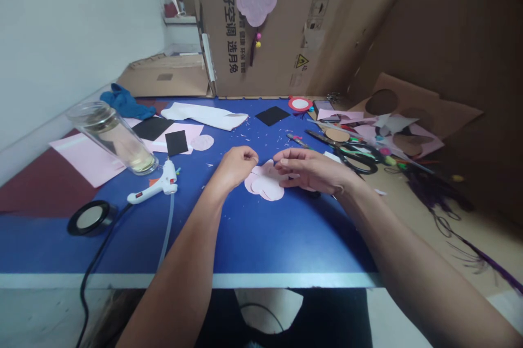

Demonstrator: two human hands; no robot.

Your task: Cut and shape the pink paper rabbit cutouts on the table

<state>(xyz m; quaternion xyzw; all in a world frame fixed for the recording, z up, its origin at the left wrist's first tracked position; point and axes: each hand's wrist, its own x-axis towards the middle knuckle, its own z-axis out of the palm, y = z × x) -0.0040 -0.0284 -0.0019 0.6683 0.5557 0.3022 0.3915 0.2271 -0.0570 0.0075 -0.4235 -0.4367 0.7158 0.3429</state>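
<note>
A pink scalloped felt shape point(265, 183) lies on the blue table point(253, 239) between my two hands. My left hand point(235, 165) is curled shut, its fingertips pinched at the shape's upper left edge. My right hand point(312, 169) rests over the shape's right side, fingers pressed together and holding the pink felt. What the left fingertips pinch is too small to make out.
A white glue gun point(157, 187) with its cord, a glass jar point(114, 138) and a black lid point(90, 217) lie at left. Black scissors point(353, 153), felt scraps and cardboard clutter the right. A large cardboard box point(278, 26) stands behind.
</note>
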